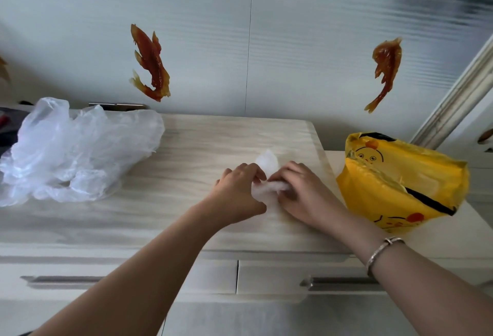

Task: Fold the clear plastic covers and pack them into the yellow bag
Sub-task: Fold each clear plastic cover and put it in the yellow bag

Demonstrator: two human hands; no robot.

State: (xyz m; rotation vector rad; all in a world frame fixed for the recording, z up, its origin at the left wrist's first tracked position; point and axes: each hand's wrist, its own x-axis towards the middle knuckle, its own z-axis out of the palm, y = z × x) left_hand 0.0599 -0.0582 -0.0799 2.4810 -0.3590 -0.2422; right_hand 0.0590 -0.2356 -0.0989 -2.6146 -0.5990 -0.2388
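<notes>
A small folded clear plastic cover (268, 165) lies on the pale wooden cabinet top (213, 138), near its right side. My left hand (237, 194) and my right hand (298, 191) meet over it, fingers curled and pinching its crumpled lower part between them. A loose pile of clear plastic covers (77, 148) sits at the left of the top. The yellow bag (400, 183), printed with a cartoon chick, stands open at the right, just beyond my right hand.
Two drawers with metal handles (61, 281) run along the cabinet front below my arms. Fish stickers (150, 63) decorate the wall behind. A white door frame (458, 100) rises at the far right. Dark items lie at the far left edge.
</notes>
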